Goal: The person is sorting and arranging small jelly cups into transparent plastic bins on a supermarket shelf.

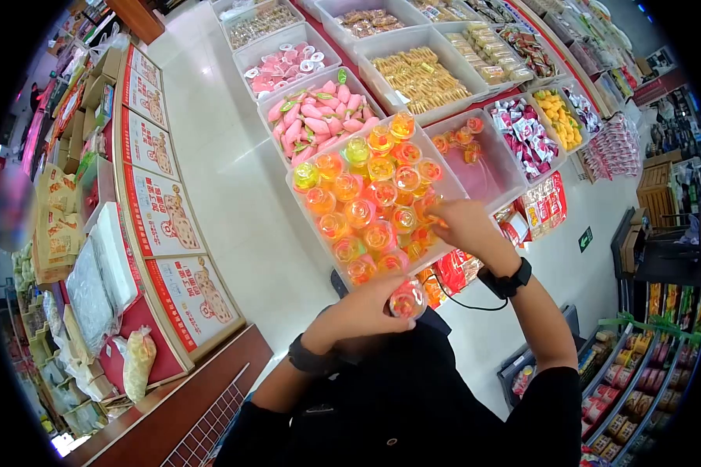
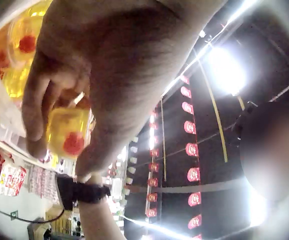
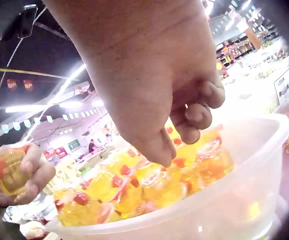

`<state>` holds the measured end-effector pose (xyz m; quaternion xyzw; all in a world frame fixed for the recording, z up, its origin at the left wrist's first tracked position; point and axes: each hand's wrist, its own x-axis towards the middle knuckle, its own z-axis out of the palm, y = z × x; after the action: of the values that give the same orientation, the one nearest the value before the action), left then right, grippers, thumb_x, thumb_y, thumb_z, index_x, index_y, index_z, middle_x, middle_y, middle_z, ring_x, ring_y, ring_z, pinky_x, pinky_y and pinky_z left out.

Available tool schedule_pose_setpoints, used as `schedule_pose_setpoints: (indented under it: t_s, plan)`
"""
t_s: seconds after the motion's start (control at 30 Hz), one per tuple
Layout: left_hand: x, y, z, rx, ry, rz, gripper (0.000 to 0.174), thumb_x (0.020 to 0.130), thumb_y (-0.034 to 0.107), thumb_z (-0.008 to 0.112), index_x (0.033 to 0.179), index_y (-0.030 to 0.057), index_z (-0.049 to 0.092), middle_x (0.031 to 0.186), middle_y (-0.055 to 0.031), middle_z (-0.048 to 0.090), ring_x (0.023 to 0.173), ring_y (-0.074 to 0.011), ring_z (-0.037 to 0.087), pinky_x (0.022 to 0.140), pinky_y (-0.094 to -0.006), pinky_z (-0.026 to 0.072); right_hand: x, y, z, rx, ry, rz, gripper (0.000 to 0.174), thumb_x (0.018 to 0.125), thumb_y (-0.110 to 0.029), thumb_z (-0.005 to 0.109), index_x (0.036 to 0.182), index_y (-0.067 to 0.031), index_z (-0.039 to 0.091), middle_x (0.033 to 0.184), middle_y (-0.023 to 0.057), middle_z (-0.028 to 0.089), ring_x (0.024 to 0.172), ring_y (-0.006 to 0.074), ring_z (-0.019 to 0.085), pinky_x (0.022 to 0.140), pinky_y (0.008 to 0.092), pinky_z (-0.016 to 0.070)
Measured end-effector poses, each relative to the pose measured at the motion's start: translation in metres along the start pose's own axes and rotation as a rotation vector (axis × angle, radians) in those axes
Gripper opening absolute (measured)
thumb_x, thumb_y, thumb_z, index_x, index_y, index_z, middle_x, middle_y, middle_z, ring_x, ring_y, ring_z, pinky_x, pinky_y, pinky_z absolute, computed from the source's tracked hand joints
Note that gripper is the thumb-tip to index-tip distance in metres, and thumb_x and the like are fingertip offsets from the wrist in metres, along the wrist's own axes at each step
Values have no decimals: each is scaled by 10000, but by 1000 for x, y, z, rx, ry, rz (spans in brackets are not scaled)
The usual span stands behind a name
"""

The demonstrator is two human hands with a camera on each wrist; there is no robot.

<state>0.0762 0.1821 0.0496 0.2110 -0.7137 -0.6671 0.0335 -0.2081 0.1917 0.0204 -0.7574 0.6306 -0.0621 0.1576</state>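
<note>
The small clear plastic jelly cup (image 1: 407, 300), orange-yellow inside with 1 red piece, sits just off the near corner of the bin, close to the person's chest. My left hand (image 1: 364, 309) grips it: in the left wrist view the fingers (image 2: 34, 107) curl round its side wall and the thumb closes from the other side.

I judge the cup light, with a thin wall that gives under a hard squeeze and a film lid that could dent or peel. The glossy plastic looks slippery, so the best hold is across the side wall near the stiffer rim, not on the lid.

My right hand (image 1: 463, 222) is at the near right corner of the large clear rectangular plastic bin (image 1: 310, 219), fingers curled low over the heap of like cups. I cannot tell whether it pinches 1 or is clenched on nothing; the right wrist view shows no cup between its fingers.

Beyond, a clear bin of pink wrapped sweets (image 1: 319, 109) lies farther out, and another clear bin with a few jelly cups (image 1: 487, 175) stands to the right.
</note>
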Motion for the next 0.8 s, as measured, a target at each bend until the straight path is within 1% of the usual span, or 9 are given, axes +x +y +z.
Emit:
schedule_pose_setpoints:
  t_s: [0.1,0.2,0.3,0.4,0.5,0.6,0.7,0.8]
  plan:
    - [-7,-16,-8,48,-143,101,639,790,290,809,1306,10,559,1142,-142,596,1031,-278,591,916,-352,483,4,-13,2,9,-270,-85,233,806,-223,718,1025,-145,729,862,108,713,826,302,699,672,444,539]
    - [-11,-19,-8,56,-157,74,642,791,297,803,1307,6,555,1144,-157,596,1064,-310,570,949,-384,462,9,-10,23,-2,-229,-204,218,796,-259,741,967,-124,736,839,106,711,807,312,702,662,449,537]
    - [-15,-13,-4,44,-190,-22,623,794,287,799,1293,5,556,1134,-154,591,1095,-307,551,956,-391,451,16,-15,34,-80,-306,-110,175,797,-247,723,883,-95,732,810,114,707,778,327,703,643,463,536]
    - [-14,-16,3,123,-157,45,634,800,287,796,1315,12,549,1131,-150,586,1105,-298,541,943,-377,454,18,-12,45,-78,-248,-120,159,781,-223,700,790,-65,724,758,128,695,726,333,703,608,473,533]
    - [-13,-14,4,64,-167,60,647,806,289,791,1336,17,540,1127,-146,580,1121,-289,526,911,-362,470,19,-13,55,-138,-210,-118,122,760,-173,677,738,-60,717,718,140,681,685,330,699,577,459,532]
    - [-15,-16,4,85,-91,78,658,813,299,788,1350,18,532,1134,-142,588,1063,-267,562,871,-347,489,19,-17,51,-347,-252,-205,91,759,-128,660,728,-64,717,709,132,677,673,317,698,562,442,531]
    - [-15,-9,0,60,-106,10,656,819,308,785,1352,21,531,1139,-137,599,984,-248,601,849,-341,501,23,-18,47,-358,-276,-328,84,765,-107,651,718,-82,716,694,112,674,668,301,698,561,427,534]
    - [-17,-10,0,44,-91,12,666,820,313,786,1360,23,526,1136,-130,608,913,-230,624,827,-340,509,26,-14,58,-347,-273,-435,84,768,-119,657,709,-110,716,688,84,676,673,281,702,555,411,529]
